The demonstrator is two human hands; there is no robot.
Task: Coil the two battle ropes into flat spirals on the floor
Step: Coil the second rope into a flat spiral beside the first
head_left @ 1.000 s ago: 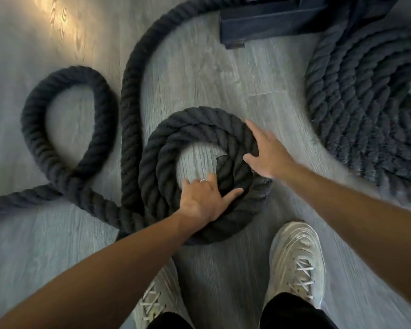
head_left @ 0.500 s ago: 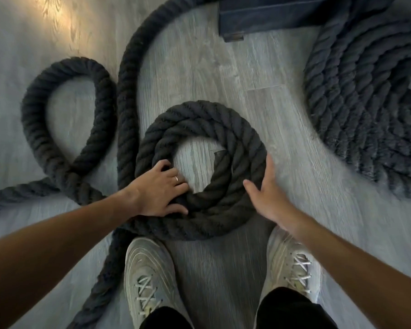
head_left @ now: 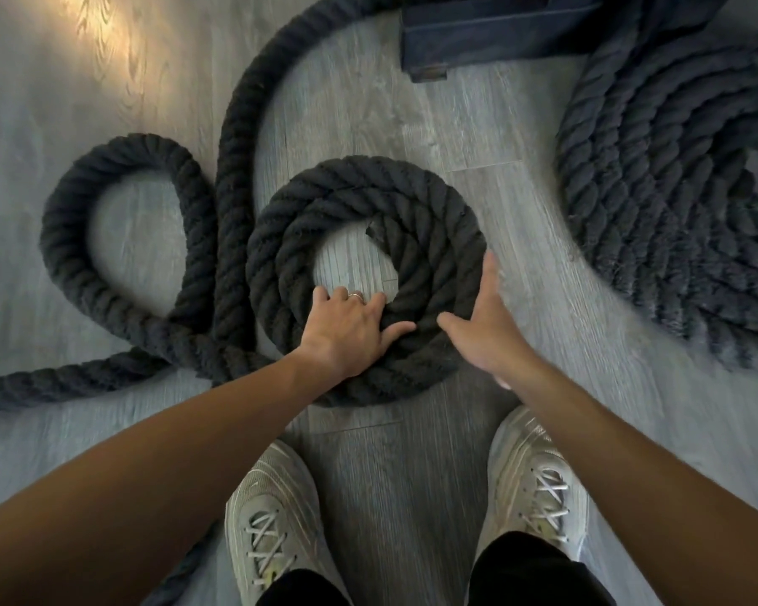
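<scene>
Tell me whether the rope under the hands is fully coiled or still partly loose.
Partly loose. The small coil has only a few turns; its rope runs on into a loose loop beside it.

Grey wood-grain floor (head_left: 478, 124), dark metal base (head_left: 491, 32) at top, two pale laced sneakers (head_left: 272, 518), black trouser cuffs (head_left: 539, 570)

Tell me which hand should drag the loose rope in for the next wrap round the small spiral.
Left, probably. The left hand rests on the small spiral's near-left edge, beside the loose rope running up that side. The right hand lies on the opposite edge.
</scene>
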